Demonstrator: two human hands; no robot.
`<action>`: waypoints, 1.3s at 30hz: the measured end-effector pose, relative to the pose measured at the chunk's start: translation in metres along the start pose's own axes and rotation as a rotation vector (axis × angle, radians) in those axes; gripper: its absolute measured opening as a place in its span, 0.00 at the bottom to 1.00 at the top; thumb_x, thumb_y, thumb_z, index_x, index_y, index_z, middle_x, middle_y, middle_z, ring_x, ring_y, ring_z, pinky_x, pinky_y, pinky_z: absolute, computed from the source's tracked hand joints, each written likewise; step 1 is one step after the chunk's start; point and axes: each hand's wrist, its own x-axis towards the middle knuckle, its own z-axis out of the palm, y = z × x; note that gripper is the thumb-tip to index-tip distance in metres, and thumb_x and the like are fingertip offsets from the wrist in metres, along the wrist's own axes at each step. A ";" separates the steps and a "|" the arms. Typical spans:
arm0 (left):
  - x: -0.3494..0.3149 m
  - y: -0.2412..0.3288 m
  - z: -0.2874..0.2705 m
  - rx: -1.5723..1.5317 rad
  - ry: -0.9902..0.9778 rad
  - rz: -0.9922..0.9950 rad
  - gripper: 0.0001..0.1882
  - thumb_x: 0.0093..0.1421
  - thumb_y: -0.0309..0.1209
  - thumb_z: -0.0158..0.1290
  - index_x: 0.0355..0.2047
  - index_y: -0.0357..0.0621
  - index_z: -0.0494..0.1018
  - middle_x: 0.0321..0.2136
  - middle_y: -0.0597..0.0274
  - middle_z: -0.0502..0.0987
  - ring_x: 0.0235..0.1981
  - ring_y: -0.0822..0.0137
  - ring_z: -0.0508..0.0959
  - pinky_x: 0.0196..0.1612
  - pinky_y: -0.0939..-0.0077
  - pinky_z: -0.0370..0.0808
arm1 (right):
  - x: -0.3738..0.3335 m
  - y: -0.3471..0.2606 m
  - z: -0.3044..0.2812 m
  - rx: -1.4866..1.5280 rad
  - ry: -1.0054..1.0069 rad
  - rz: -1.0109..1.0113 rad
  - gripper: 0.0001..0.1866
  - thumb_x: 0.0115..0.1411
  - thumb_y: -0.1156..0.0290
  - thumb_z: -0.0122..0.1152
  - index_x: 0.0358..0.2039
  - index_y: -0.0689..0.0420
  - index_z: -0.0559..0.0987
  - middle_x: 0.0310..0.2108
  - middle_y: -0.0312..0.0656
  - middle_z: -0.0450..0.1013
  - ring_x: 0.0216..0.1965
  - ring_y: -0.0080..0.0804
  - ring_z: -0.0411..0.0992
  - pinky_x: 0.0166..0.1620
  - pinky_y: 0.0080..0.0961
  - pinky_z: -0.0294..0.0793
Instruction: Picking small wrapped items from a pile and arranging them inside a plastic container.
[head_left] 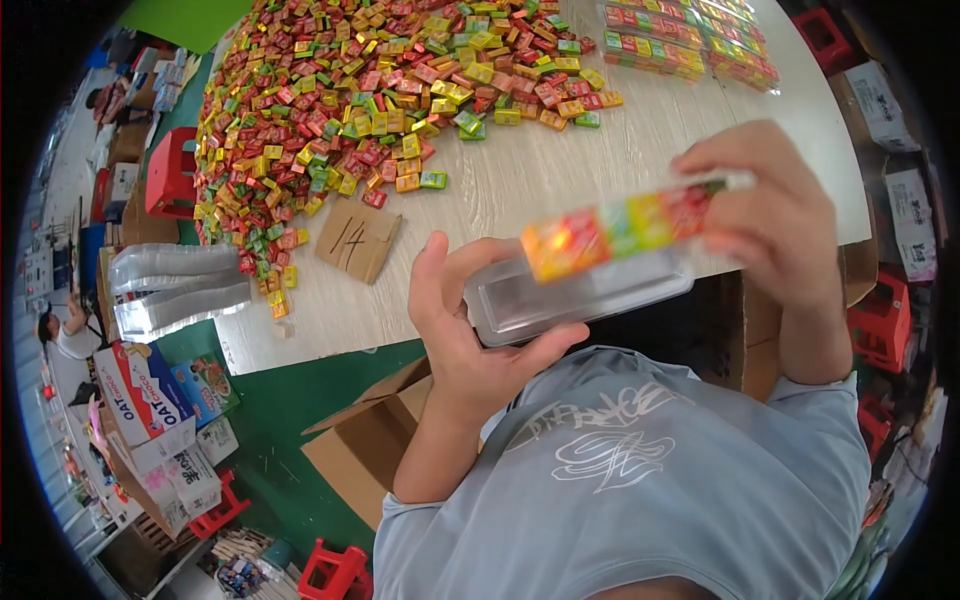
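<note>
My left hand point(470, 350) grips a clear plastic tray point(590, 303) by its left end, fingers and thumb curled round it, just off the table's near edge. No candies show in the visible part of the tray. Right above it, my right hand point(775, 220) pinches the right end of a row of small wrapped candies point(620, 230), in orange, red, green and yellow. That row is tilted and blurred by motion; it hides the tray's far side. A big heap of the same small wrapped candies point(340, 100) covers the far left of the table.
Filled clear packs point(655, 45) are stacked at the table's far right. A cardboard piece point(360, 242) with handwriting lies beside the heap. Nested clear trays point(180, 290) sit at the table's left corner. Below stand an open carton point(365, 440) and a red stool point(335, 570).
</note>
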 end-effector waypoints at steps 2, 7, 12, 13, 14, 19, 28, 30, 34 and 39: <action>0.000 -0.002 0.000 -0.014 -0.019 -0.001 0.68 0.51 0.49 0.77 0.75 0.35 0.40 0.52 0.41 0.76 0.48 0.54 0.80 0.53 0.61 0.77 | -0.014 0.040 -0.003 -0.062 0.182 0.091 0.09 0.60 0.66 0.71 0.38 0.54 0.82 0.48 0.45 0.81 0.45 0.47 0.78 0.50 0.36 0.76; 0.000 -0.032 -0.004 -0.112 0.036 0.075 0.62 0.61 0.78 0.40 0.73 0.32 0.45 0.53 0.35 0.75 0.52 0.50 0.78 0.58 0.58 0.72 | -0.045 0.165 -0.001 -0.300 0.158 0.227 0.08 0.72 0.73 0.57 0.45 0.64 0.79 0.49 0.45 0.80 0.50 0.41 0.77 0.54 0.31 0.75; 0.009 -0.036 -0.015 -0.019 0.158 -0.092 0.62 0.63 0.80 0.27 0.72 0.30 0.50 0.54 0.37 0.73 0.56 0.50 0.75 0.64 0.53 0.66 | -0.052 0.210 0.013 -0.543 0.117 0.324 0.10 0.70 0.67 0.61 0.47 0.59 0.80 0.49 0.38 0.81 0.51 0.41 0.78 0.54 0.34 0.76; 0.010 -0.038 -0.018 -0.024 0.143 -0.118 0.61 0.64 0.80 0.28 0.72 0.32 0.51 0.54 0.39 0.73 0.57 0.50 0.74 0.65 0.53 0.64 | -0.052 0.212 0.016 -0.548 0.115 0.328 0.10 0.70 0.67 0.61 0.47 0.59 0.80 0.49 0.38 0.81 0.51 0.41 0.78 0.54 0.34 0.76; 0.009 -0.040 -0.019 -0.027 0.141 -0.117 0.61 0.64 0.80 0.28 0.72 0.32 0.51 0.54 0.39 0.73 0.57 0.50 0.74 0.65 0.53 0.64 | -0.049 0.213 0.021 -0.648 0.129 0.242 0.10 0.70 0.67 0.62 0.46 0.57 0.80 0.49 0.37 0.81 0.51 0.40 0.77 0.54 0.35 0.76; 0.004 -0.051 -0.019 -0.013 0.099 -0.168 0.59 0.62 0.81 0.30 0.69 0.35 0.59 0.52 0.44 0.75 0.55 0.53 0.75 0.63 0.53 0.65 | -0.040 0.207 0.029 -0.714 0.085 0.172 0.09 0.69 0.66 0.62 0.45 0.55 0.80 0.49 0.34 0.81 0.51 0.39 0.77 0.53 0.38 0.76; -0.015 -0.088 -0.025 -0.042 0.091 -0.199 0.59 0.61 0.81 0.33 0.67 0.36 0.62 0.51 0.45 0.76 0.52 0.55 0.77 0.60 0.55 0.68 | -0.034 0.185 0.031 -0.864 0.113 0.176 0.13 0.68 0.65 0.66 0.50 0.52 0.80 0.52 0.36 0.79 0.52 0.39 0.76 0.55 0.41 0.74; -0.015 -0.090 -0.026 -0.060 0.085 -0.210 0.58 0.62 0.81 0.35 0.67 0.36 0.62 0.51 0.45 0.76 0.52 0.55 0.77 0.60 0.55 0.68 | -0.032 0.173 0.045 -0.771 0.193 0.163 0.13 0.64 0.67 0.68 0.48 0.53 0.80 0.49 0.38 0.79 0.50 0.42 0.77 0.54 0.40 0.75; -0.014 -0.093 -0.025 -0.097 0.079 -0.217 0.56 0.62 0.79 0.38 0.67 0.36 0.63 0.51 0.45 0.76 0.51 0.55 0.77 0.60 0.54 0.68 | -0.017 0.130 0.088 -0.470 0.097 0.055 0.15 0.60 0.70 0.68 0.48 0.51 0.80 0.51 0.39 0.75 0.52 0.42 0.75 0.54 0.40 0.76; -0.015 -0.092 -0.024 -0.019 0.038 -0.241 0.57 0.62 0.79 0.38 0.67 0.36 0.64 0.51 0.45 0.77 0.50 0.56 0.78 0.59 0.55 0.69 | -0.009 0.123 0.102 -0.382 -0.002 0.015 0.15 0.62 0.70 0.66 0.50 0.52 0.80 0.50 0.40 0.75 0.53 0.43 0.74 0.55 0.40 0.75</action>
